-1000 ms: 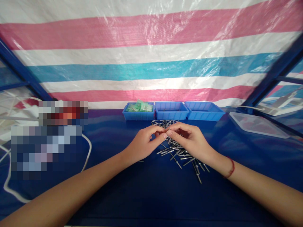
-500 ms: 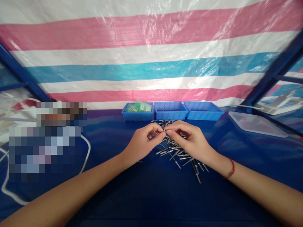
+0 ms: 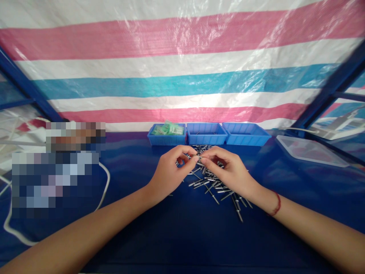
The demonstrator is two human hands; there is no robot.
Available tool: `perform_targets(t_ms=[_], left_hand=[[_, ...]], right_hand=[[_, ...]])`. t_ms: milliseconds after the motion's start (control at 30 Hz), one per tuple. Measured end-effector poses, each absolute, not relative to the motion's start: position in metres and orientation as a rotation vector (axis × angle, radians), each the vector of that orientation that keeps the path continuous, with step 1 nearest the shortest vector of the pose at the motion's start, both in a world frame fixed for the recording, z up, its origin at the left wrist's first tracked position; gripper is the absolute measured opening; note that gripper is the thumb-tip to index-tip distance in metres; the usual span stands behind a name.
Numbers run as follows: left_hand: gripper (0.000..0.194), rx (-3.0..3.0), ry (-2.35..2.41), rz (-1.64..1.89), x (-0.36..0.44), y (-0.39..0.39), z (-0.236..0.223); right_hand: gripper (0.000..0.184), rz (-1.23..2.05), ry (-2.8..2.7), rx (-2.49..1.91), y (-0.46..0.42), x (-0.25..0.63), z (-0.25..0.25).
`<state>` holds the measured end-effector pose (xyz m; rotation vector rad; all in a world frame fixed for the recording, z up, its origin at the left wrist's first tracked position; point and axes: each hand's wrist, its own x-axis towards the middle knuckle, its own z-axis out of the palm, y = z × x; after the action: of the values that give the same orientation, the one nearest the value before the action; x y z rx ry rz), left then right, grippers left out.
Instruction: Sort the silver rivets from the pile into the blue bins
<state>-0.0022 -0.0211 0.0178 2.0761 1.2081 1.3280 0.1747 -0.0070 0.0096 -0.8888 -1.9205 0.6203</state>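
Observation:
My left hand (image 3: 174, 167) and my right hand (image 3: 226, 167) meet fingertip to fingertip over a loose pile of silver pop rivets (image 3: 212, 180) on the blue table. Between the two pinches lies a thin metal pop rivet (image 3: 199, 156), mostly hidden by the fingers. Thumb and forefinger of each hand are closed on it from either side. Beneath and beyond the hands the pile spreads out, with several rivets pointing toward me. Part of it is covered by my right palm.
Behind the pile stand three blue bins: the left bin (image 3: 167, 140) holds green packets (image 3: 169, 129), the middle bin (image 3: 207, 139) has a few rivets, then the right bin (image 3: 246, 140). A translucent lid (image 3: 312, 151) lies at right. A white cable (image 3: 107, 179) curves at left beside a blurred-out area.
The fingertips have shifted slightly, and the thin rivet between them now lies more level. Both hands stay over the pile; the whole view has moved a touch.

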Motion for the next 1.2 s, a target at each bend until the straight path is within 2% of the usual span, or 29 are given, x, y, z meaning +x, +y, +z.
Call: perform_targets(t_ms=[167,333,433,567,700,833,1033,1200], left_hand=[[0.008,2.075,1.181,1.302,-0.004,-0.020,0.019],[0.028,2.016,1.135,1.146,-0.004,-0.019,0.015],[0.030,2.006,1.150,1.078,-0.004,-0.018,0.012],[0.018,2.122,1.145,1.024,-0.006,-0.019,0.012],[0.013,2.372,1.066,0.920,-0.010,-0.019,0.015],[0.015,2.606,1.098,0.830,-0.016,-0.016,0.015],[0.030,2.746,1.370,0.710,-0.030,0.000,0.016],[0.022,2.740,1.341,0.606,-0.040,0.007,0.021]], right_hand=[[0.017,0.677,-1.955,-0.836,-0.008,0.174,0.010],[0.022,0.600,-1.853,-0.939,-0.002,0.179,0.014],[0.024,0.357,-1.811,-1.047,0.013,0.191,0.022],[0.023,-0.139,-1.837,-1.235,0.043,0.208,0.031],[0.023,-0.339,-1.887,-1.342,0.072,0.219,0.030],[0.027,-0.397,-2.000,-1.399,0.090,0.219,0.022],[0.030,-0.340,-1.988,-1.383,0.079,0.210,0.022],[0.025,-0.131,-2.017,-1.313,0.052,0.202,0.022]])
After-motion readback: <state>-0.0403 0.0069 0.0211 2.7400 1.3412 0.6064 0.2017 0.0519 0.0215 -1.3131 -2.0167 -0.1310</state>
